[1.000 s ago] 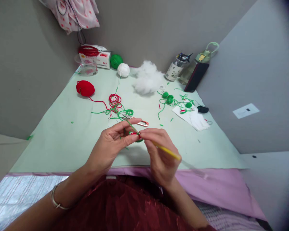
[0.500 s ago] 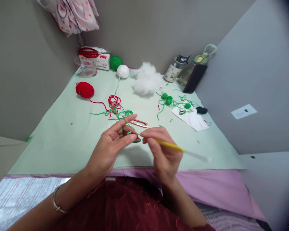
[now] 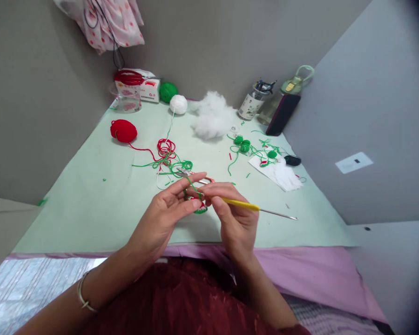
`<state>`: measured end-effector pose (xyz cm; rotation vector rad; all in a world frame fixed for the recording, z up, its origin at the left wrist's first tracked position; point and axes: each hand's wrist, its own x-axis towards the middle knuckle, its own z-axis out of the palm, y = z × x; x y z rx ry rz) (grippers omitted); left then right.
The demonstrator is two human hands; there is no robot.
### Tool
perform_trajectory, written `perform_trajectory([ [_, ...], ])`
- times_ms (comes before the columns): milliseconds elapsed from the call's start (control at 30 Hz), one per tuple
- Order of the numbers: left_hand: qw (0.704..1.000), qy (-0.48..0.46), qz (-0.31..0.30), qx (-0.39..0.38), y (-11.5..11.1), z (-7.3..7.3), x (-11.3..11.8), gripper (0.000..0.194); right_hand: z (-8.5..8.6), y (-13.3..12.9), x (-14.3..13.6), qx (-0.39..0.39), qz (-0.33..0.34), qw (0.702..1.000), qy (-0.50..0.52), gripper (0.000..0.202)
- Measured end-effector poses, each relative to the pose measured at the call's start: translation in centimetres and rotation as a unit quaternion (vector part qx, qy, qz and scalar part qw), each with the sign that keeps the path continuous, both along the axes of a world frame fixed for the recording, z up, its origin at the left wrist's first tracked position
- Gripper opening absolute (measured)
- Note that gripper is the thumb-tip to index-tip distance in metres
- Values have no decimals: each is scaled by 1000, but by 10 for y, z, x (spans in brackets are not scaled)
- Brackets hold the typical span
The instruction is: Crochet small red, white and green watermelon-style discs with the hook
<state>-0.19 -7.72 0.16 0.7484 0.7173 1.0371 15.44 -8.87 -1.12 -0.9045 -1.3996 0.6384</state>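
Between thumb and fingers, my left hand (image 3: 167, 204) pinches a small crocheted piece (image 3: 200, 210) in red, white and green. A strand of green yarn (image 3: 192, 184) runs over its raised index finger. My right hand (image 3: 239, 211) is closed around a crochet hook (image 3: 242, 204) with a yellow handle and metal shafts at both ends. The hook's working tip meets the piece at my left fingertips, where the fingers partly hide it. Just behind the hands lies a pair of small scissors (image 3: 209, 179) with orange handles, partly covered by my left fingers.
Loose red and green yarn (image 3: 166, 148) tangles beyond the hands, joined to a red ball (image 3: 123, 131). A white yarn ball (image 3: 178, 104), green ball (image 3: 168, 92) and white stuffing (image 3: 212, 116) sit at the back. Small green balls (image 3: 244, 145) and white paper (image 3: 270, 170) lie right.
My right hand has shifted slightly left and the hook has swung to a flatter angle. The left index finger has dipped a little, and the crocheted piece sits slightly lower.
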Motion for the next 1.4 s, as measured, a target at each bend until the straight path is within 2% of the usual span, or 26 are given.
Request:
perform_trajectory([
  [67, 1000, 2, 7, 1, 0, 0, 3, 36, -2, -2, -3, 19, -7, 999, -27, 20],
  [133, 999, -1, 29, -14, 0, -1, 5, 34, -6, -5, -5, 69, -39, 991, -104, 26],
  [200, 998, -17, 43, -42, 1, -2, 7, 35, -11, -9, -6, 141, -89, 964, -207, 37],
  [267, 997, -40, 24, -68, 3, -4, 6, 32, -13, -10, -6, 175, -122, 943, -256, 43],
  [333, 995, -52, -9, -83, 5, -6, 2, 28, -11, -10, -3, 143, -114, 961, -206, 37],
  [400, 996, -40, -21, -82, 7, -6, -2, 27, -5, -7, 2, 72, -76, 990, -95, 27],
  [500, 999, 4, 21, -37, 7, -5, -3, 33, 1, -4, 5, 20, -26, 999, 19, 20],
  [567, 998, 17, 54, 4, 4, -4, 0, 39, 0, -6, 1, 36, -46, 998, -28, 19],
  [633, 997, 6, 68, 26, 1, -4, 5, 44, -6, -8, -5, 91, -103, 980, -146, 23],
  [667, 998, -6, 64, 23, 0, -4, 6, 45, -10, -9, -7, 138, -141, 961, -195, 27],
  [733, 999, -32, 29, -12, 1, -5, 7, 43, -15, -10, -9, 178, -143, 951, -206, 32],
  [800, 997, -50, -6, -56, 4, -6, 3, 37, -14, -8, -6, 159, -131, 967, -152, 32],
  [867, 996, -51, -20, -74, 7, -6, -1, 30, -10, -6, 1, 77, -97, 990, -63, 24],
  [933, 997, -39, -10, -60, 8, -5, -3, 30, -4, -4, 6, 32, -61, 997, 25, 18],
  [1000, 999, -28, -7, -34, 7, -3, -2, 37, 0, -3, 8, 11, -26, 998, 57, 16],
  [1133, 1000, 1, -2, 0, 2, -1, 2, 46, 1, -3, 3, 11, 4, 1000, 3, 18],
  [1233, 1000, 20, 18, 3, 2, -2, 4, 43, -1, -5, -1, 48, -18, 997, -51, 23],
  [1333, 999, -3, 37, -16, 2, -3, 7, 47, -6, -7, -3, 144, -87, 966, -195, 30],
  [1400, 998, -34, 22, -42, 3, -5, 9, 48, -9, -8, -4, 185, -116, 943, -252, 33],
])
